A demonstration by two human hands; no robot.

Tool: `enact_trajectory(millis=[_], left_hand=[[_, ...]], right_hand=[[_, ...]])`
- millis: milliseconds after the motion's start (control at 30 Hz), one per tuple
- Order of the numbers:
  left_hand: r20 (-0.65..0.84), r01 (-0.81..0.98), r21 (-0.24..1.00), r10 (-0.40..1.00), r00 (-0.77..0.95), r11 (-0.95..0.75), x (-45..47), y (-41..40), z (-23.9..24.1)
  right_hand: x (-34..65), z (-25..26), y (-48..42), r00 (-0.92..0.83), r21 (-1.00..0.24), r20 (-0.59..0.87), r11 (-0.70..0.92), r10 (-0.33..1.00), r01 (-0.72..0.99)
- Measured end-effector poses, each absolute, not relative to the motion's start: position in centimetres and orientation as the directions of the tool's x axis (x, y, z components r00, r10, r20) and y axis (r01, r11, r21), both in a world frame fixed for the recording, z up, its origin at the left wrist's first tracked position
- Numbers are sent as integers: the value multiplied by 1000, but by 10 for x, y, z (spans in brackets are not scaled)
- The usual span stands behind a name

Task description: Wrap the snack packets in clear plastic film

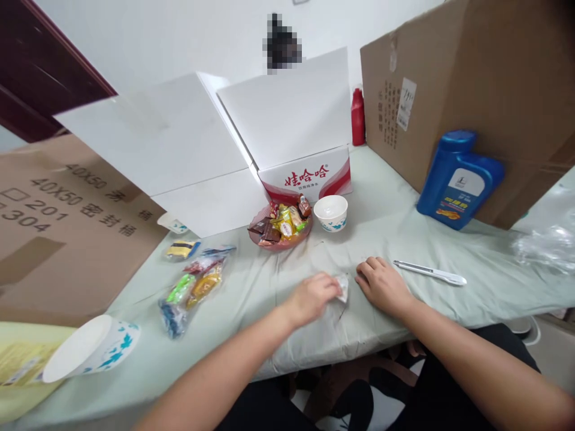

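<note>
My left hand (314, 293) is pinched around a small crumpled white tissue (344, 288) and presses it against the pale green tablecloth (278, 335). My right hand (384, 286) rests palm down on the cloth just right of the tissue, its fingers loosely bent with nothing in them. A white box cutter (429, 273) lies to the right of that hand. Beyond both hands stand a pink glass plate (287, 244) heaped with wrapped snacks (285, 221) and a white paper bowl (331, 211) with blue leaf prints. Dark thin marks show on the cloth near the tissue.
A white carton (309, 170) with raised flaps stands behind the plate. Cardboard boxes (404, 66) flank the table. A blue jug (462, 182) and red bottle (358, 117) are at right; bagged sponges (197, 287) and a tipped paper bowl (96, 350) are at left.
</note>
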State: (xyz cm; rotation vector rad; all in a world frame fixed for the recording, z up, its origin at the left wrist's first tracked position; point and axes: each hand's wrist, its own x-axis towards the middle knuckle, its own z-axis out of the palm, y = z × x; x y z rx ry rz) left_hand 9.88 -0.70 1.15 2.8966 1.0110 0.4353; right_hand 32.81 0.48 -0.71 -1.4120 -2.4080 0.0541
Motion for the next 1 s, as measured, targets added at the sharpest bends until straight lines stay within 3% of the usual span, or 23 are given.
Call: enact_trajectory(millis=[133,200,233,300,367,500,600,767,833,867,933,1000], left_hand=[[533,741,43,643,550,-670,95,69,72],[559,824,30,693,455,-565,105,103,98],[516,863,32,748,417,-504,114,118,106],[244,906,2,879,409,-423,133,142,108],[86,909,-11,906,415,-416,152,158,97],[-10,935,-27,936,352,-353,175,169,70],[97,949,-30,944,317,-315,175,159,63],[520,898,-3,766,377,-440,137,111,57],[559,909,13,757,338,-416,102,87,54],[542,939,32,795,272,-344,80,77,53],[466,995,92,885,-12,-35,30,61,54],[450,979,127,870,-201,160,-22,53,59]], right_hand=[[329,-8,6,-453,-231,270,514,850,826],[329,-8,6,-453,-238,271,515,849,823],[328,-8,7,-452,-240,270,514,850,823],[328,-8,7,-449,-247,266,511,853,823],[329,-9,9,-443,-259,265,506,856,823],[333,-12,11,-458,-265,280,526,844,808],[337,-17,13,-474,-248,296,546,829,801],[339,-25,15,-498,-235,331,581,802,779],[340,-25,14,-506,-235,329,588,797,774],[339,-24,13,-507,-234,324,587,799,775],[339,-23,11,-505,-228,308,578,807,784],[337,-21,11,-498,-224,287,563,818,796]])
